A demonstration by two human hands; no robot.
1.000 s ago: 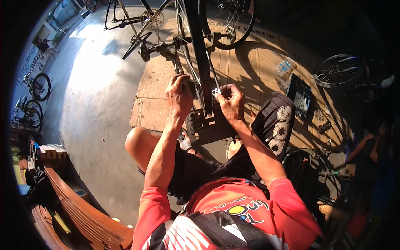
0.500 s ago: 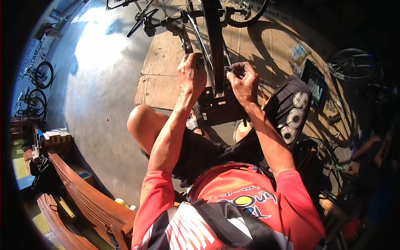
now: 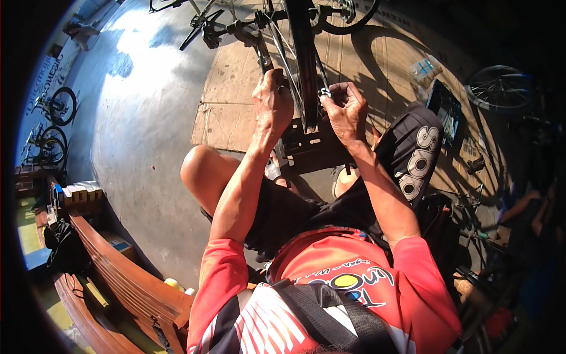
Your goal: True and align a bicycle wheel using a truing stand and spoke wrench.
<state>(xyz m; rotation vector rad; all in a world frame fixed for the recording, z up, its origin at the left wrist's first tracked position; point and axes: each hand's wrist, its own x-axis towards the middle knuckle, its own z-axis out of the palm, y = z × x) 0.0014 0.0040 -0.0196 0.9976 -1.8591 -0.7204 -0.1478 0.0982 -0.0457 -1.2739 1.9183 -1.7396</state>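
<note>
A bicycle wheel (image 3: 303,65), seen along its black tyre, stands upright between my two hands. Thin spokes show on its left side. Below it lies a black slotted metal base (image 3: 306,143). My left hand (image 3: 273,106) is closed at the wheel's left side, just under a metal upright (image 3: 263,58); its curled fingers hide whatever they grip. On the other side, my right hand (image 3: 346,110) pinches a small silver metal part (image 3: 325,92) between thumb and forefinger. A thin rod (image 3: 320,68) runs down to that part.
Cardboard (image 3: 221,121) covers the floor under the wheel. Beyond stand bicycle parts, including a pedal (image 3: 203,26). To the right are a tool case (image 3: 443,112), a plastic bag (image 3: 425,71) and a loose wheel (image 3: 498,89). A wooden bench (image 3: 130,277) stands at lower left.
My right fingers have shifted slightly, and the silver part between them shows more plainly. My left hand stays closed in nearly the same place.
</note>
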